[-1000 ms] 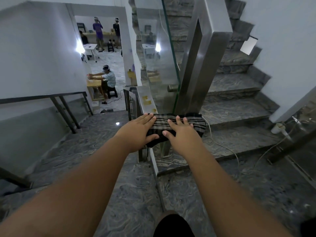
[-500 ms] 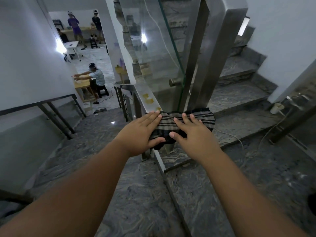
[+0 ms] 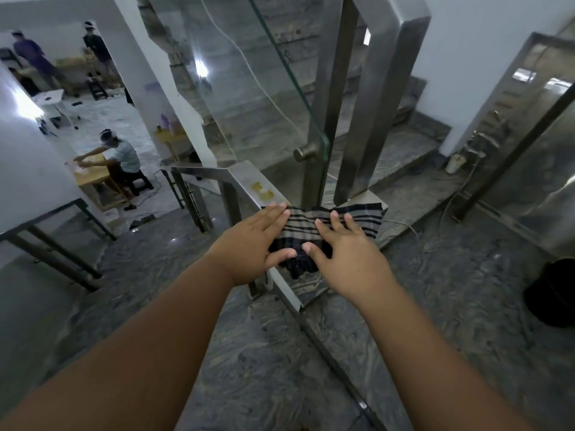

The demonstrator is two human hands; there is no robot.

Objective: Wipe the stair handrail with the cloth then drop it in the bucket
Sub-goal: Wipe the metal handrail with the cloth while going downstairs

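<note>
Grey marble stairs and a glass balustrade surround you on a landing. Your left hand and right hand lie flat on a striped cloth, draped across the top edge of the steel handrail near its corner post. Fingers are spread and pressing down, thumbs nearly meeting, likely to keep the fabric against the metal for wiping. A dark bucket stands on the floor to your right, well apart.

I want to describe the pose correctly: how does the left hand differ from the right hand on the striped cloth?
The left hand covers the left end of the striped cloth, fingers together; the right hand lies nearer the middle, fingers spread. Both press flat, palms down, on the steel handrail, with thumbs nearly meeting.
</note>
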